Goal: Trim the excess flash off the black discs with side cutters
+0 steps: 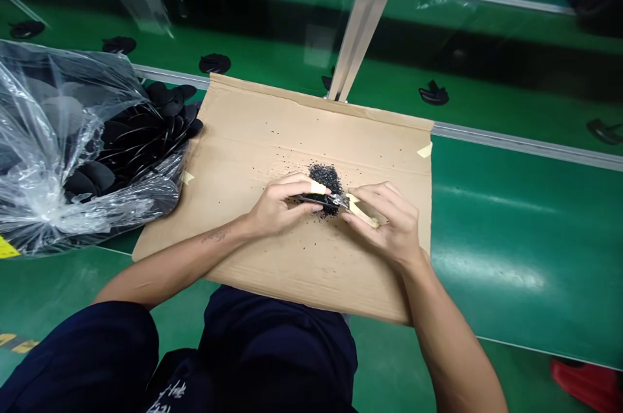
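Both hands work above the middle of a cardboard sheet [253, 114] laid on a green desk [530, 225]. The left hand [280, 208] grips a thin black part [312, 199] between fingers and thumb. The right hand [389, 221] is closed around pliers [363, 213] with pale yellow handles; their metal jaws meet the part's right end. Whether the jaws are fully closed cannot be determined. A heap of small black bits [324, 174] lies under and just beyond the part, with stray bits scattered around it.

Edges: the cardboard's far edge follows a metal rail [525, 143], with an upright post [367, 17] behind it; its near edge runs just above the person's lap. A clear plastic bag [41, 195] of black discs [141, 130] crowds the left edge. Wider room for movement lies rightward, where the desk extends past the cardboard.
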A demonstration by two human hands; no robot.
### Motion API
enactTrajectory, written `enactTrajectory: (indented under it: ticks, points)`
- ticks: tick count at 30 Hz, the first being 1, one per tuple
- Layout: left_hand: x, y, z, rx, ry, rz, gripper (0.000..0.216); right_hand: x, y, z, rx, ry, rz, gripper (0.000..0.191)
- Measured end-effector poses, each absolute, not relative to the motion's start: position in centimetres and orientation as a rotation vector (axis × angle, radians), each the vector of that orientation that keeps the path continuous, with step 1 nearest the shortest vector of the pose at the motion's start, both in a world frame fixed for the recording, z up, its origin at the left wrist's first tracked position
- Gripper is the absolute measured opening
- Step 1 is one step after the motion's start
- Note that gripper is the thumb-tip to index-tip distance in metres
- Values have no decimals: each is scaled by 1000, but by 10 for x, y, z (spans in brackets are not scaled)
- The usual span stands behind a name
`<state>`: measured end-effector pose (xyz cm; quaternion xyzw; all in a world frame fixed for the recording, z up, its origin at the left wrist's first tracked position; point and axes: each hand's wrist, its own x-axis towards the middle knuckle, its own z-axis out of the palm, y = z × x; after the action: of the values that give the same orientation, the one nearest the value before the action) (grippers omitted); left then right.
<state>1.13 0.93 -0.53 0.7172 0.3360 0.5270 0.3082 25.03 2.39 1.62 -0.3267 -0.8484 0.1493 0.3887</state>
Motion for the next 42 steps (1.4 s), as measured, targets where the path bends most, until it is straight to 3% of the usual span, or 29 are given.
enactTrajectory:
  ticks: [20, 30, 42]
  points:
    - [11, 11, -8, 1772, 856, 1325, 19, 250, 17, 18, -887, -2163, 359, 21]
    - [9, 10, -7, 2316, 1029, 1340, 13, 247, 22, 12, -908, -2277, 112, 23]
    - [10, 9, -4, 2088, 1017, 1542, 15, 240, 18, 13, -1025, -2009, 672, 30]
